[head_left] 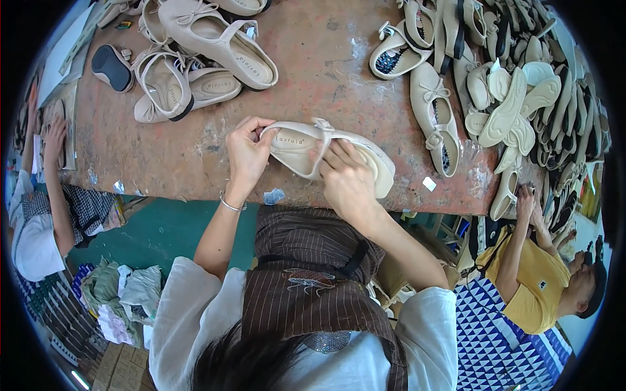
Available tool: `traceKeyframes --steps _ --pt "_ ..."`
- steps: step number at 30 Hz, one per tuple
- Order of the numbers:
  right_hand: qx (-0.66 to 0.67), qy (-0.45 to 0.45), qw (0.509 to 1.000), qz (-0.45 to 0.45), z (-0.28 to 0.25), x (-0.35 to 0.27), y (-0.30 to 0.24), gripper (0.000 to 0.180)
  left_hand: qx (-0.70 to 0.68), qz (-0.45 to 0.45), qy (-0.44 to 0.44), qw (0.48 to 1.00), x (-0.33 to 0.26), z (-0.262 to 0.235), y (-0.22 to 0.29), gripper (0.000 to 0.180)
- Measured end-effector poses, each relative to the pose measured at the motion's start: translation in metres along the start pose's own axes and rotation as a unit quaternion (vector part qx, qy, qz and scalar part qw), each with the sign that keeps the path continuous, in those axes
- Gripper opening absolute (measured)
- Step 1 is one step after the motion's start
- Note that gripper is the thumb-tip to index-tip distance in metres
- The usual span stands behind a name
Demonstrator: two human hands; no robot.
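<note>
A beige strap shoe (297,155) with a small bow lies sideways over the near edge of the table, its heel toward the left. My left hand (248,151) is closed, pinching the rim of the heel between thumb and fingers. My right hand (349,174) is closed on the front part, its bent fingers reaching into the opening past the strap. A pale, rounded, insole-like piece (381,173) shows beside my right palm, by the toe; whether my hand holds it is hidden. The fingertips inside the shoe are hidden too.
Several beige shoes (225,52) are piled at the far left. More shoes (435,117) stand at the right, beside loose insoles (508,107) and a large heap of shoes. A co-worker in a yellow shirt (531,274) works at the right; another person's hand (55,140) is at the left.
</note>
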State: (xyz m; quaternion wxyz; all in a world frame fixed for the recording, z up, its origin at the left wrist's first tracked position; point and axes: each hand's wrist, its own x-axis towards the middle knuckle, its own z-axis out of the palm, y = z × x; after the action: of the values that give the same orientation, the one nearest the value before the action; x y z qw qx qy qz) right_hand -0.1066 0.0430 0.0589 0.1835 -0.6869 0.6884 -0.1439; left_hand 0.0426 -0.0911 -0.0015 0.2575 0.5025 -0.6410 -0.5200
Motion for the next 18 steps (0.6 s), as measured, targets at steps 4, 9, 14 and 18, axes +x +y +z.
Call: traceKeyframes --steps 4,9,14,18 --pt "-0.122 0.108 0.985 0.052 0.014 -0.007 0.001 0.028 0.047 0.007 -0.005 0.999 -0.005 0.000 0.001 0.006" --pt "-0.192 0.308 0.902 0.233 -0.027 -0.017 0.033 0.039 0.213 0.072 -0.083 0.971 -0.065 0.016 0.029 0.013" --pt "0.256 0.259 0.887 0.286 -0.065 -0.015 0.042 0.040 0.298 0.292 -0.118 0.901 -0.124 0.049 0.054 0.027" --pt "0.024 0.196 0.969 0.151 -0.026 -0.061 -0.005 0.030 0.348 0.348 -0.242 0.836 -0.127 0.070 0.036 0.059"
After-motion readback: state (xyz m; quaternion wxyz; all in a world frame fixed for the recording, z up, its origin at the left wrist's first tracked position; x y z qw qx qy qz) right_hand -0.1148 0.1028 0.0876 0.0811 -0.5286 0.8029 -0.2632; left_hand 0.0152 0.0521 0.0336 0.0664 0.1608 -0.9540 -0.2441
